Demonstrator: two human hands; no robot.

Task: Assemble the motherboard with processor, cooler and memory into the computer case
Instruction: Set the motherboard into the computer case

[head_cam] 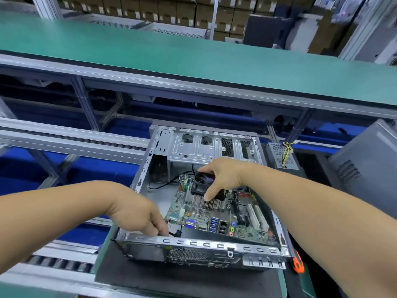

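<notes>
An open metal computer case (206, 243) lies on a dark mat in front of me. Inside it sits a green motherboard (247, 232), tilted, with its rear ports near the case's near wall. A cooler (207, 204) with a black fan and metal fins stands on the board. My right hand (221, 177) grips the cooler's fan from above. My left hand (141, 216) pinches the board's near left corner, just inside the case's rim. White slots (256, 218) show on the board's right side. Whether memory is fitted cannot be told.
An orange-handled tool (298, 264) lies at the case's near right corner. A grey perforated box with yellow wires (281, 154) and a grey case panel (365, 168) stand to the right. Roller conveyor rails (71, 139) run on the left; a green belt (193, 59) lies beyond.
</notes>
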